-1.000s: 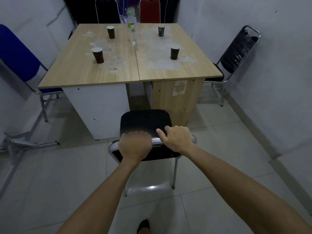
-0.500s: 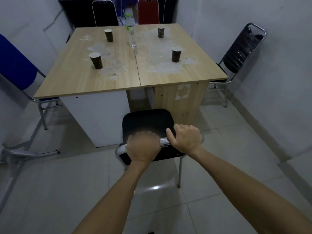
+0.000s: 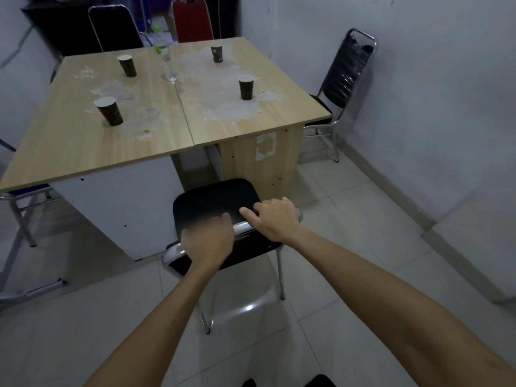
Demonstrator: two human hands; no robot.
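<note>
A black padded chair (image 3: 212, 202) with a chrome frame stands in front of me, its seat facing the two wooden tables (image 3: 69, 141). My left hand (image 3: 208, 241) grips the chrome top rail of the backrest, fingers curled over it. To the right on the same rail, my right hand (image 3: 276, 217) holds on with its index finger stretched out along the top. The front of the seat sits near the gap between the two table bases.
Several dark paper cups (image 3: 109, 110) and a clear plastic bottle (image 3: 164, 54) stand on the stained tabletops. A black chair (image 3: 346, 76) leans by the right wall. Black and red chairs (image 3: 191, 20) stand behind the tables, a blue chair at the left edge.
The chair and both hands have moved forward toward the tables, and the view has swung so the tables look tilted. Both hands stay on the backrest rail.
</note>
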